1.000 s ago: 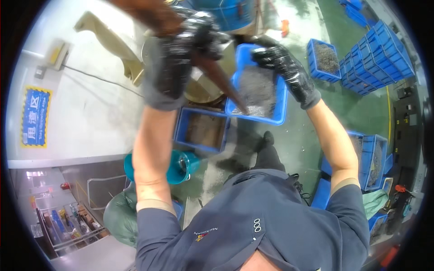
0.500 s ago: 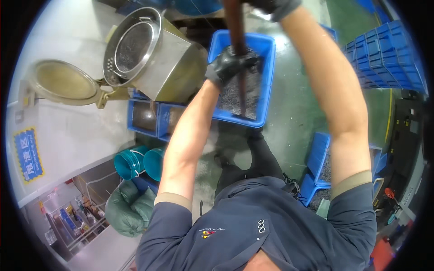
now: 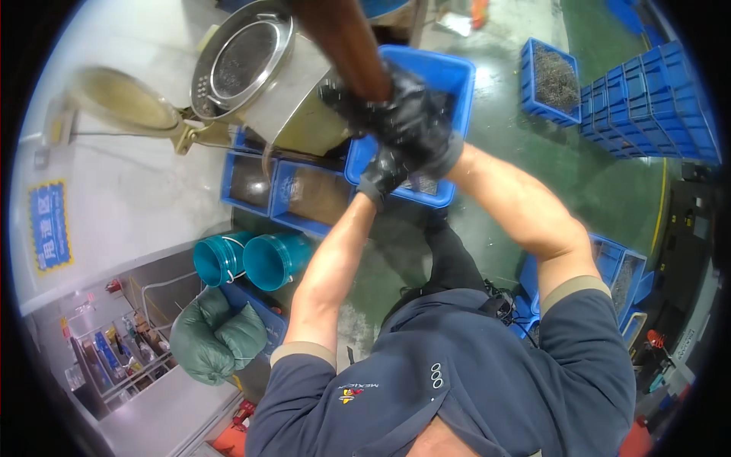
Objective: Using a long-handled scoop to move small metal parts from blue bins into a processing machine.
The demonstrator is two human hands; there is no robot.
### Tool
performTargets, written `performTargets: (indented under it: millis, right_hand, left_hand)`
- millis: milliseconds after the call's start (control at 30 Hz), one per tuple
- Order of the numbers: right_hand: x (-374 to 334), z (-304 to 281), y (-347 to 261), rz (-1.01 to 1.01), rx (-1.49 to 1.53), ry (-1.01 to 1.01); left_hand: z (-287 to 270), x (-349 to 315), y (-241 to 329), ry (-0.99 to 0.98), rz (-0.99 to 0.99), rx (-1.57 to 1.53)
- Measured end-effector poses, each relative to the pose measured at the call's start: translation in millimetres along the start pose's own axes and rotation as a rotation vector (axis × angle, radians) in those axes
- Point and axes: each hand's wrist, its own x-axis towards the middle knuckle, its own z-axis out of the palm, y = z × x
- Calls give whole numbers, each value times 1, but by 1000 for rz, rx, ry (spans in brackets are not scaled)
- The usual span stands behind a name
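Observation:
A thick brown wooden pole (image 3: 346, 47) slants from the upper edge down toward a blue crate (image 3: 461, 99). My right hand (image 3: 415, 118), in a wet black glove, is closed around it. Just below, my left hand (image 3: 385, 172), gloved the same way, is closed close against the right one; the right glove partly covers its fingers. Both hands are over the crate, and dark grey bits (image 3: 422, 185) show inside it near the closest side. The pole's lower end is hidden behind the gloves.
Left of the crate stands a metal drum (image 3: 293, 99) with a round sieve (image 3: 245, 67) in its mouth. Nearer are two low blue bins (image 3: 304, 219) and teal buckets (image 3: 274, 260). Stacked blue crates (image 3: 655, 103) and a filled crate (image 3: 554, 76) are at the right.
My right hand has come down the pole from the top edge to just above my left. My left hand has moved nearer to me. The pole's low end is now hidden.

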Motion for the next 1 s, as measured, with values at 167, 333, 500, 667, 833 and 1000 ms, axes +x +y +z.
performTargets:
  millis: [167, 333, 500, 667, 833, 1000]
  right_hand:
    - [-77, 47, -14, -209, -333, 34]
    - [-155, 88, -36, -52, -4, -32]
    - [-208, 131, -45, 16, 9, -244]
    - [-300, 186, -24, -307, -520, -301]
    - [-354, 206, -19, -14, -333, -765]
    - [-374, 235, 14, 1, -350, -914]
  left_hand:
    - [-48, -86, 92, -2, -405, -462]
    - [-130, -182, 231, 631, 3, -75]
    - [-135, -245, 354, 544, -64, -534]
    - [-85, -332, 343, 364, -274, 130]
    - [0, -412, 287, 447, -397, -82]
    - [12, -441, 238, 420, -474, 7]
